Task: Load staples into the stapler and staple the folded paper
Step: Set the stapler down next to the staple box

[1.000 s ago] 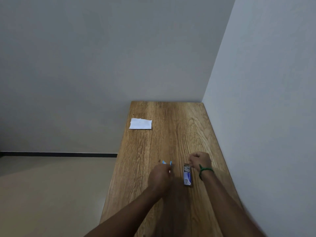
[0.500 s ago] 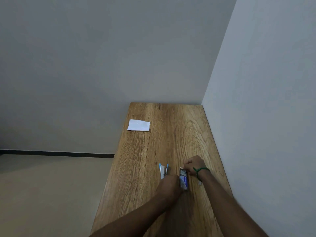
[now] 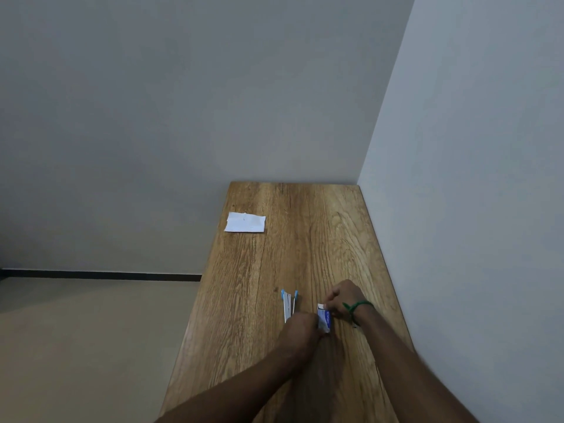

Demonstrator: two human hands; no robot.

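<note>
I saw the staple box [image 3: 324,321] lying on the near part of the wooden table [image 3: 305,239], with my right hand [image 3: 343,297] pinching its far end. My left hand [image 3: 300,329] was against its near end, fingers hidden, so I could not tell its grip. The stapler [image 3: 288,303] lay opened just left of the box. The folded paper [image 3: 245,222] sat far off by the table's left edge. Grey walls [image 3: 183,102] met at the corner, above a beige floor [image 3: 76,346].
</note>
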